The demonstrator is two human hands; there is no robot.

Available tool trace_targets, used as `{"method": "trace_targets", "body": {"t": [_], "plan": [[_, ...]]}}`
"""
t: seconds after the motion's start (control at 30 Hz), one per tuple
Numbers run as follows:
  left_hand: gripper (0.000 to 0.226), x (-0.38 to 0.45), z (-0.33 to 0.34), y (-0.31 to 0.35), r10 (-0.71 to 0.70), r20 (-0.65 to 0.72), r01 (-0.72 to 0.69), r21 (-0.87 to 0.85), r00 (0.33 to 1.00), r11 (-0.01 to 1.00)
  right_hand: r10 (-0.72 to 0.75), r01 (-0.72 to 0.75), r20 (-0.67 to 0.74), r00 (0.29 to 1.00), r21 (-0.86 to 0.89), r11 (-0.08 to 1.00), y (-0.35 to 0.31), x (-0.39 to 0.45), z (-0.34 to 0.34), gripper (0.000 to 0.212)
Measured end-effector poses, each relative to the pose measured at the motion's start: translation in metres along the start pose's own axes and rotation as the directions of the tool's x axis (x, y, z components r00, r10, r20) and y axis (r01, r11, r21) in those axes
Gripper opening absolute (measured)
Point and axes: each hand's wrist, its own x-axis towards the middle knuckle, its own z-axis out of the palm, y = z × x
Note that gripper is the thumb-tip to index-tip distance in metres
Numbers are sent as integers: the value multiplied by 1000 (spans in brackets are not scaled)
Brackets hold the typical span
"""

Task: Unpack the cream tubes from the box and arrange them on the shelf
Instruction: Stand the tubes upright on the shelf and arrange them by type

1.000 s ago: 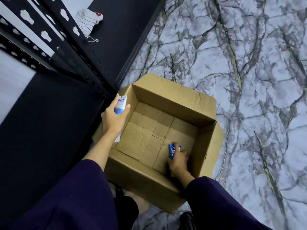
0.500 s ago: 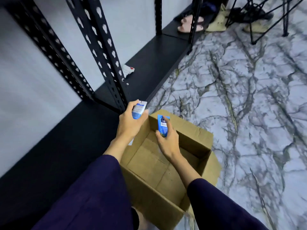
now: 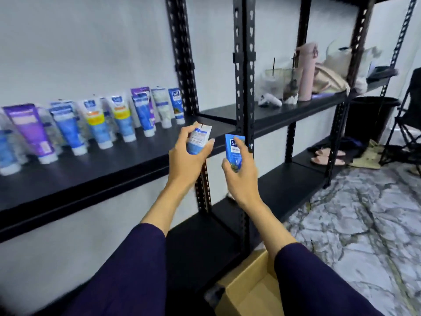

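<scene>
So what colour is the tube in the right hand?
Blue, with white lettering; the tube shows in the head view.

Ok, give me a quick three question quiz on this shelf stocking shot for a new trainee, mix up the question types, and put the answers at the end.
1. True or false: both hands hold a tube.
2. Multiple choice: where do the arranged tubes stand? A) on the floor B) on the black shelf to the left C) inside the cardboard box
3. Fill in: the tube in the right hand is mainly ____ in colour.

Key
1. True: the left hand grips a white and blue tube, the right hand a blue tube.
2. B
3. Blue
</scene>
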Motion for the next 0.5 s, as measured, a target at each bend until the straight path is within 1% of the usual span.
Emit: {"method": "trace_targets", "body": {"t": [0.13,0.3,0.4,0.5], "plan": [[44,34,-63,31,138,-179,-139,10,974,990,-118,115,47,992,63,991,-55,32,42,57],[54,61,-125,23,189,-387,-169,85,903,982,-230,221,108,967,92,971,-97,58,97,62],[57,66,-145,7,200,-428,-163,120,881,979,-290,274,147,946,115,955,-110,63,123,65],[63,66,-156,-15,188,-417,-129,166,889,978,-285,255,210,935,158,954,-110,66,144,68]]}}
